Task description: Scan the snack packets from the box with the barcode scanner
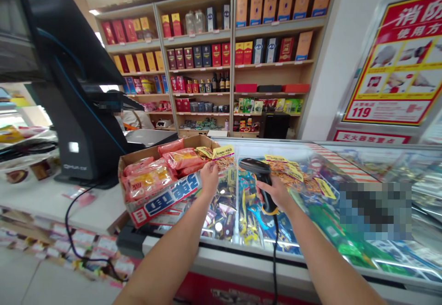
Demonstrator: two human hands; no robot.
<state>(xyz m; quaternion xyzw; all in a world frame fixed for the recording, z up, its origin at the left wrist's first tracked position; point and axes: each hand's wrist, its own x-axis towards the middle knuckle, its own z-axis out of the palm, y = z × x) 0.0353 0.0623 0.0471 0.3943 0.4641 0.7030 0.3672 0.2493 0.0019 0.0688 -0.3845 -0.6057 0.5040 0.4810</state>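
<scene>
My right hand is shut around the grip of a black handheld barcode scanner, whose black cable hangs down past the counter front. My left hand is raised beside an open cardboard box and holds a strip of small snack packets with yellow labels. Pink foil snack bags lie in the box. Both hands are above a glass-topped display freezer full of colourful packets.
A black checkout terminal stands on the white counter to the left, with a loose black cable below it. Wooden shelves of boxed liquor and bottles fill the back. A person stands partly hidden behind the terminal.
</scene>
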